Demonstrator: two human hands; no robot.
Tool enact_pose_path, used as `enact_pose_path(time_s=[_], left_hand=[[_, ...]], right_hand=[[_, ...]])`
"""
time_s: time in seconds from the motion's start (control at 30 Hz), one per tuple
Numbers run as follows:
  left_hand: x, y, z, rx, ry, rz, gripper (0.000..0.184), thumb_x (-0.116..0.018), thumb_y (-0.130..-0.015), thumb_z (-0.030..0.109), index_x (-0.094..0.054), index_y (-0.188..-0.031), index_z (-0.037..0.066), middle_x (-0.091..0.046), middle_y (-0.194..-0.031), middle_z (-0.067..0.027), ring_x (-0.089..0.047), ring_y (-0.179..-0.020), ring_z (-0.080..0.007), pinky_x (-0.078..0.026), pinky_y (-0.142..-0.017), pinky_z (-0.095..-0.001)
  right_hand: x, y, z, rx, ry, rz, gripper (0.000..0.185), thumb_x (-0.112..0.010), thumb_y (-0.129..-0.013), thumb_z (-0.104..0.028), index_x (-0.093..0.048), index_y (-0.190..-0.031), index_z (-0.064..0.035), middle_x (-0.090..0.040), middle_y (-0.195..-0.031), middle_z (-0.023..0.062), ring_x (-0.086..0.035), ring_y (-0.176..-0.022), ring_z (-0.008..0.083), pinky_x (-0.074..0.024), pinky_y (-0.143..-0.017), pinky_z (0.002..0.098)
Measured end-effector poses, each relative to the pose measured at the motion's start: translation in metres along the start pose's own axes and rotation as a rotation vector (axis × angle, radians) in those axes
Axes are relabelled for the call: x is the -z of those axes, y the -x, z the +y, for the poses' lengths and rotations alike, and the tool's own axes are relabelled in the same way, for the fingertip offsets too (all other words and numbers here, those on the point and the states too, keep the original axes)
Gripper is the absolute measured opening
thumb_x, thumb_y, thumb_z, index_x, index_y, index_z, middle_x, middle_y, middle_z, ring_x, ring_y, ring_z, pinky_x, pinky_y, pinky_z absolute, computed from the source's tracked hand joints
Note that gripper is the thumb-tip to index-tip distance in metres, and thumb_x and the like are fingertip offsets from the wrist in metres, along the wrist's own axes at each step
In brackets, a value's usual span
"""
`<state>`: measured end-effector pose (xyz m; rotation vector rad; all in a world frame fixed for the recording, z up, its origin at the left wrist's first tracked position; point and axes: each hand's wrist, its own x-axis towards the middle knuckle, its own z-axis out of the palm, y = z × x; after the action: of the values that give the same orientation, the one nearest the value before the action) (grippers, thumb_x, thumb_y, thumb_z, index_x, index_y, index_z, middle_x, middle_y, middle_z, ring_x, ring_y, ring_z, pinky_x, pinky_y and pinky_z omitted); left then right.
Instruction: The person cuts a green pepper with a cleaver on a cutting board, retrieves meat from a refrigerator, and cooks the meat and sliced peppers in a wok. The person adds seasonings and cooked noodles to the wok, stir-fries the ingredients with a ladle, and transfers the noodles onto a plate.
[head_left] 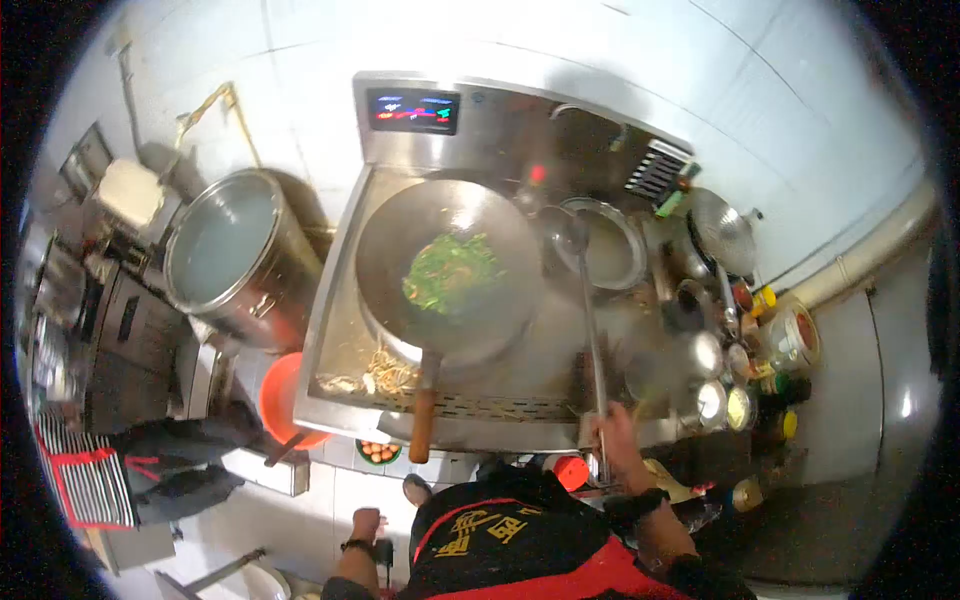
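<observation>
My right hand (618,445) grips the end of a long-handled metal ladle (588,310), whose bowl lies near the rim of a metal basin (632,262) of cloudy liquid. Left of the ladle, a large wok (385,235) sits on the steel stove (330,300). Chopped leafy greens (450,275) lie in the wok, and its wooden handle (423,425) points towards me. My left hand (368,524) hangs low beside my apron, below the stove's front edge. Its fingers look curled into a loose fist with nothing visible in them.
A tall metal pot (290,300) of liquid and an orange bucket (283,385) stand left of the stove. Eggs (380,452) sit in a bowl near its front edge. Strainers (722,235) and seasoning containers (708,400) crowd the right. Another person's striped apron (95,490) shows at far left.
</observation>
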<state>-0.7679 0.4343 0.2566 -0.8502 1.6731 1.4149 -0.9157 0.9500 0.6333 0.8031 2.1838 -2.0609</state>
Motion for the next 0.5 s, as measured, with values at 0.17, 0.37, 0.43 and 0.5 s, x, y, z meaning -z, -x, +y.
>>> enact_pose_path(time_s=[0.17,0.37,0.43,0.5], left_hand=[[0.026,0.051,-0.013,-0.166,-0.337,-0.270,0.018,-0.049,-0.086,0.020,-0.062,-0.087,0.007,-0.064,-0.083,-0.0180,-0.063,-0.063,-0.0267,-0.048,-0.048,-0.0404],[0.000,0.073,0.015,0.073,0.263,0.096,0.021,-0.047,-0.088,0.009,-0.059,-0.101,-0.003,-0.066,-0.082,-0.0170,-0.066,-0.059,-0.0230,-0.049,-0.043,-0.0341],[-0.011,0.074,0.031,0.007,0.218,0.156,0.026,-0.048,-0.088,0.011,-0.057,-0.107,-0.005,-0.067,-0.082,-0.0163,-0.067,-0.063,-0.0231,-0.051,-0.046,-0.0322],[-0.014,0.062,0.035,0.008,0.268,0.126,0.027,-0.048,-0.089,0.011,-0.056,-0.109,-0.005,-0.067,-0.082,-0.0163,-0.067,-0.063,-0.0232,-0.051,-0.047,-0.0316]], right_hand=[[0.025,-0.059,-0.001,0.072,0.293,0.123,0.017,-0.056,-0.089,-0.018,-0.049,-0.097,-0.0035,-0.049,-0.063,0.0023,-0.048,-0.046,0.0117,-0.0408,-0.040,0.0289],[0.033,-0.097,0.001,0.063,0.203,0.133,0.020,-0.059,-0.088,-0.020,-0.048,-0.085,-0.0030,-0.050,-0.059,0.0043,-0.049,-0.042,0.0149,-0.0430,-0.037,0.0332],[0.029,-0.099,-0.008,0.012,0.116,0.122,0.021,-0.059,-0.087,-0.020,-0.048,-0.082,-0.0025,-0.050,-0.058,0.0049,-0.050,-0.042,0.0154,-0.0432,-0.036,0.0341],[0.032,-0.115,0.001,0.008,0.123,0.095,0.023,-0.059,-0.087,-0.020,-0.047,-0.077,-0.0027,-0.050,-0.058,0.0055,-0.050,-0.042,0.0156,-0.0431,-0.035,0.0353]])
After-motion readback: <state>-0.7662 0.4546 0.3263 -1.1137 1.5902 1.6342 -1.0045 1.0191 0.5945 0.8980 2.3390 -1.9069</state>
